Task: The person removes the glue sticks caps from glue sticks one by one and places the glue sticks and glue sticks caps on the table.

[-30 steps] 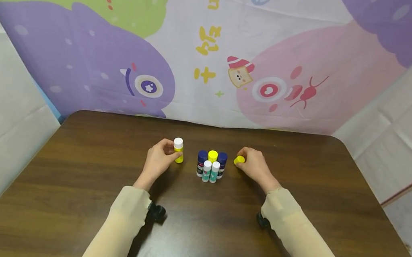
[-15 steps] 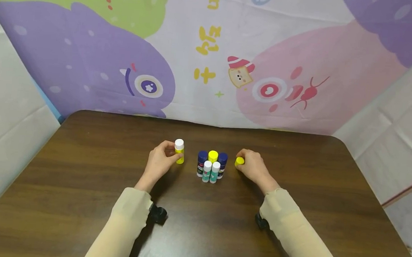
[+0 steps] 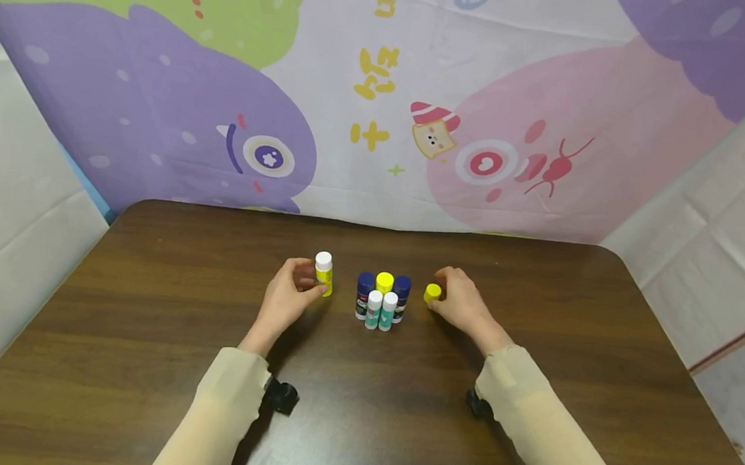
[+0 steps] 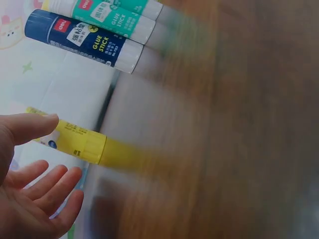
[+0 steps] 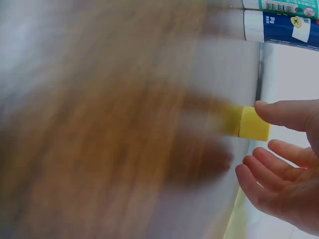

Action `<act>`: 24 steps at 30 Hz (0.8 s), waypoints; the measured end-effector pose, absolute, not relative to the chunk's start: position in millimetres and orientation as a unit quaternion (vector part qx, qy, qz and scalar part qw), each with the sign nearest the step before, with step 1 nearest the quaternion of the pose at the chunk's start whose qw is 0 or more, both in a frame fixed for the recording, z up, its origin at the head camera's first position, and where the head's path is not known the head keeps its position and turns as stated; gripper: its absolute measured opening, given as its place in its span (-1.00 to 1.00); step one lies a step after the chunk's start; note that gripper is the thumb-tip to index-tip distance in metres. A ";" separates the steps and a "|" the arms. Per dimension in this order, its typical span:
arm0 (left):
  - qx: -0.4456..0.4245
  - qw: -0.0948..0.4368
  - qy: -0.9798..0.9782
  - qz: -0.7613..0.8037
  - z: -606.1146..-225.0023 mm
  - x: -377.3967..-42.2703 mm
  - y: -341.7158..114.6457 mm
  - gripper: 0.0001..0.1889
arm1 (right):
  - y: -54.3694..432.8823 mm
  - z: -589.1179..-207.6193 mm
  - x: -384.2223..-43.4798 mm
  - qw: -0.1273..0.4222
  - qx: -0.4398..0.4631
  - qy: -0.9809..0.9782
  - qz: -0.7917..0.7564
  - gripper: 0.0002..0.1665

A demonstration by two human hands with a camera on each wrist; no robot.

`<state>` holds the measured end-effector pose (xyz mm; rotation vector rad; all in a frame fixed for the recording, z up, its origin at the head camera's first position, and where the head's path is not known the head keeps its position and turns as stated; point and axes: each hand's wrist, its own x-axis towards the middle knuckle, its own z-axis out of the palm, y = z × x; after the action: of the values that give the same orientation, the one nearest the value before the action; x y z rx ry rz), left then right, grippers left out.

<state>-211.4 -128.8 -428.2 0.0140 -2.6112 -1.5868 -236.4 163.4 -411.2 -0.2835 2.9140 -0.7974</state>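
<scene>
A yellow glue stick (image 3: 324, 275) with a white top stands upright on the table, left of the group. My left hand (image 3: 286, 295) is beside it, the thumb touching the tube; in the left wrist view the other fingers (image 4: 59, 186) are spread apart from it. On the right, a small yellow cap (image 3: 432, 293) sits on the tabletop. My right hand (image 3: 461, 305) is next to it, its thumb against the cap; the remaining fingers (image 5: 259, 169) hang loose and apart from it in the right wrist view.
Between the hands stands a tight group of glue sticks: two dark blue ones (image 3: 364, 295), a yellow-topped one (image 3: 384, 282) behind, and two green ones with white caps (image 3: 373, 310) in front. A printed cloth (image 3: 363, 188) hangs behind the brown table (image 3: 372, 408).
The yellow cap, earlier tilted in my right hand, now rests level on the table. The fingers of both hands have moved away from the cap and the yellow glue stick.
</scene>
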 end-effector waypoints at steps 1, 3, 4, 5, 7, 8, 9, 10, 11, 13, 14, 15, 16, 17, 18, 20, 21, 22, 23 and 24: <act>0.005 0.045 -0.857 -0.514 -428.4 -210.7 -129.7 -0.42 | 165.2 -410.6 -234.9 0.047 -0.098 0.958 -0.267 -0.38; -0.001 0.047 -0.867 -0.497 -426.6 -208.1 -131.3 -0.39 | 168.1 -408.6 -231.6 0.026 -0.110 0.954 -0.277 -0.38; -0.004 0.049 -0.873 -0.485 -424.2 -205.9 -131.9 -0.38 | 169.4 -407.1 -229.9 0.015 -0.115 0.952 -0.282 -0.39; -0.008 0.052 -0.879 -0.474 -421.3 -203.4 -132.4 -0.36 | 170.2 -404.8 -227.8 0.003 -0.120 0.950 -0.287 -0.41; -0.020 0.058 -0.889 -0.454 -414.2 -198.0 -132.9 -0.33 | 170.8 -399.3 -223.5 -0.023 -0.128 0.946 -0.298 -0.49; -0.026 0.063 -0.892 -0.446 -409.8 -194.8 -132.7 -0.32 | 170.4 -396.2 -221.4 -0.037 -0.131 0.943 -0.302 -0.53; -0.031 0.069 -0.895 -0.440 -405.7 -192.1 -132.3 -0.32 | 169.7 -393.1 -219.0 -0.048 -0.133 0.942 -0.305 -0.58; -0.035 0.078 -0.897 -0.434 -401.8 -189.4 -132.0 -0.32 | 168.1 -390.3 -216.3 -0.058 -0.136 0.939 -0.310 -0.61; -0.038 0.088 -0.898 -0.430 -398.4 -187.0 -131.4 -0.32 | 165.9 -387.4 -213.7 -0.067 -0.139 0.936 -0.316 -0.63; -0.045 0.109 -0.899 -0.421 -392.2 -182.9 -128.7 -0.31 | 160.8 -382.2 -209.3 -0.076 -0.148 0.930 -0.328 -0.63; -0.050 0.121 -0.901 -0.414 -389.8 -181.2 -126.9 -0.30 | 157.8 -379.9 -207.4 -0.076 -0.152 0.927 -0.334 -0.62; -0.055 0.133 -0.903 -0.404 -388.2 -180.0 -124.8 -0.30 | 154.7 -377.9 -205.7 -0.074 -0.156 0.925 -0.339 -0.60; -0.062 0.144 -0.906 -0.393 -386.8 -178.7 -122.4 -0.30 | 151.6 -376.3 -204.5 -0.071 -0.161 0.922 -0.345 -0.58; -0.070 0.152 -0.909 -0.381 -386.0 -177.5 -119.9 -0.31 | 148.6 -375.2 -203.7 -0.067 -0.166 0.920 -0.350 -0.56; -0.079 0.160 -0.912 -0.368 -385.3 -176.5 -117.2 -0.32 | 146.0 -374.7 -203.2 -0.062 -0.169 0.918 -0.353 -0.55; -0.094 0.175 -0.918 -0.345 -384.8 -174.3 -111.7 -0.37 | 141.6 -374.8 -202.8 -0.050 -0.171 0.917 -0.357 -0.53; -0.100 0.178 -0.919 -0.337 -384.6 -173.1 -109.0 -0.39 | 139.9 -375.2 -202.9 -0.045 -0.171 0.917 -0.358 -0.53; -0.105 0.180 -0.920 -0.333 -384.4 -171.8 -106.4 -0.42 | 138.4 -375.8 -203.3 -0.041 -0.172 0.916 -0.359 -0.54; -0.108 0.182 -0.919 -0.332 -384.1 -170.5 -103.9 -0.43 | 137.2 -376.6 -203.6 -0.038 -0.171 0.916 -0.360 -0.54; -0.112 0.182 -0.919 -0.333 -383.8 -169.4 -101.6 -0.45 | 136.4 -377.4 -204.0 -0.036 -0.170 0.917 -0.360 -0.55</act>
<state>-169.4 -101.6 -383.8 -0.3164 -2.5936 -0.9388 -204.0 136.4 -377.4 -0.5458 2.9481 -1.1562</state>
